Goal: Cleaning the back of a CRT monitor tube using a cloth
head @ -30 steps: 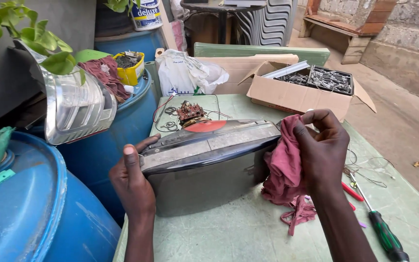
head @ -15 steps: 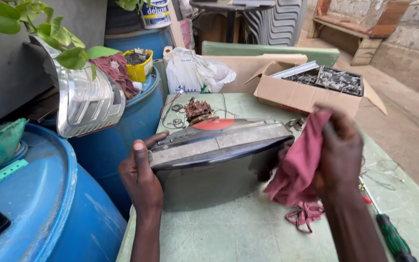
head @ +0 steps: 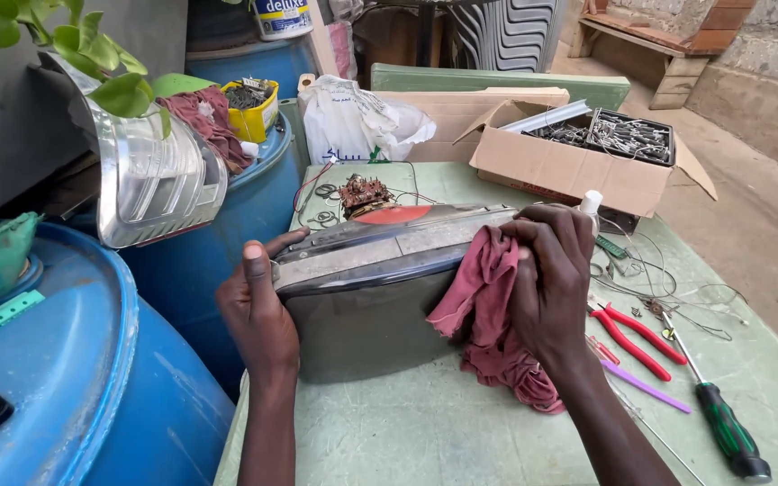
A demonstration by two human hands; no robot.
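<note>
Two bare forearms come up from the near edge, no sleeves on either. The left hand (head: 258, 306) wears no glove, ring or watch. The right hand (head: 547, 279) is just as bare, wrist uncovered, fingernails short and plain.

Green table (head: 461, 432): casing (head: 362, 315), pliers (head: 634, 331), screwdriver (head: 722, 423).

both forearms reach forward from the bottom edge. the left hand (head: 258, 310) stands on edge, palm turned inward, thumb up and fingers curled round out of sight. the right hand (head: 547, 279) is bunched into a loose fist, knuckles up, wrist bent slightly.
</note>
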